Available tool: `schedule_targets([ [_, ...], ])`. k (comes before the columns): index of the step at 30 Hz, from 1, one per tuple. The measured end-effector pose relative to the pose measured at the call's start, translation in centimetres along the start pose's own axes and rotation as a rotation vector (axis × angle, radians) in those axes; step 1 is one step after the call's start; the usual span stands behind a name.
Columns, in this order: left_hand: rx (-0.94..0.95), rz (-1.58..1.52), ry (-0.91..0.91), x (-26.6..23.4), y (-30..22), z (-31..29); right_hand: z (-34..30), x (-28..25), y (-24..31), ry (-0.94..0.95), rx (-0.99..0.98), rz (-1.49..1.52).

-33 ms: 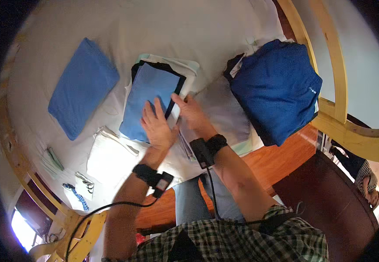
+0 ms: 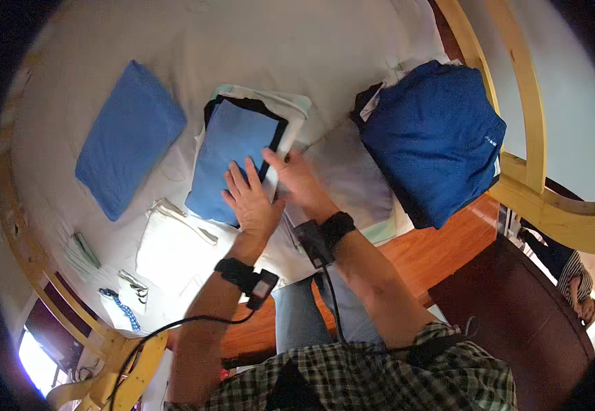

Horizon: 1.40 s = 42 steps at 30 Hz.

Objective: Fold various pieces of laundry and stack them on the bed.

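Observation:
A light blue folded cloth [image 2: 232,137] lies on top of a black folded cloth [image 2: 280,130], with a white and pale green cloth [image 2: 297,109] beneath them. My left hand [image 2: 253,205] rests flat on the lower part of the blue cloth, its fingers spread. At the stack's right edge is my right hand [image 2: 301,181], thumb and forefinger apart and touching the border; its other fingers are partly hidden. Both wrists wear black straps with small boxes and cables.
Another blue folded cloth [image 2: 129,140] lies on the left of the white-covered bed or table. A dark blue garment pile [image 2: 434,144] stands at right, beside a wooden chair [image 2: 534,123]. White cloth [image 2: 174,240] lies near left. Far right, a person [image 2: 575,284] shows in part.
Both hands have shifted very slightly, and the top of the stack has moved a little to the left and down. Everything else stays in place.

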<state>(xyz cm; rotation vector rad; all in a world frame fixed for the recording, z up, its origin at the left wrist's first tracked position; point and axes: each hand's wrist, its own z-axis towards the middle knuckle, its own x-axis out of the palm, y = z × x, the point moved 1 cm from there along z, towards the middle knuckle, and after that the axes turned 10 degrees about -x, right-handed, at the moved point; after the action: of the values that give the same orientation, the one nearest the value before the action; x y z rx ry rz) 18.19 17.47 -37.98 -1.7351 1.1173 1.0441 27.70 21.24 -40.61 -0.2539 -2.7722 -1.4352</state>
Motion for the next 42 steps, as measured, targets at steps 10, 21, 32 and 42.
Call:
schedule_targets([
  [10,0.078,-0.399,-0.069,-1.1,5.1,5.0,-0.5,3.9,1.2,0.088,-0.311,-0.064],
  [21,-0.088,-0.607,0.223,-6.5,8.3,9.2,3.3,-3.4,-1.8,-0.048,0.132,-0.054],
  [32,-0.046,-0.203,-0.252,0.8,-0.7,2.0,5.0,-3.4,-4.4,0.201,-0.105,0.040],
  [42,-0.212,-0.109,-0.397,1.1,3.2,2.7,2.7,3.1,-2.3,0.280,-0.583,-0.304],
])
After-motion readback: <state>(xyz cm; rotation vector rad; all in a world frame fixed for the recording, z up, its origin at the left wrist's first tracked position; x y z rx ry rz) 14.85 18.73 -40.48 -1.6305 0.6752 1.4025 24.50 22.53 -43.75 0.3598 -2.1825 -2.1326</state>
